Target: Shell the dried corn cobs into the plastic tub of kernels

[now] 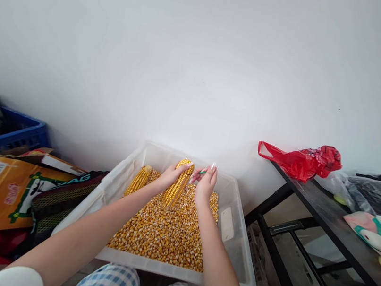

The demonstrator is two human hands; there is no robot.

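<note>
My left hand [170, 177] is wrapped round a yellow corn cob [173, 192], which it holds tilted above the bin. A darker bare strip runs along the cob's right side. Just to the right of it, my right hand [207, 183] is closed on a small, thin green object [202, 172], mostly hidden by the fingers. Below both hands, loose corn kernels [166, 235] cover the floor of a translucent white plastic bin [232, 245]. Another whole corn cob [138, 179] lies on the kernels at the bin's left side.
At left are an orange cardboard box [1, 186], a black mesh bag [56, 199] and a blue crate [23, 134]. To the right stands a black-framed table [330, 216] bearing a red plastic bag [302, 162]. A white wall [201, 68] rises behind the bin.
</note>
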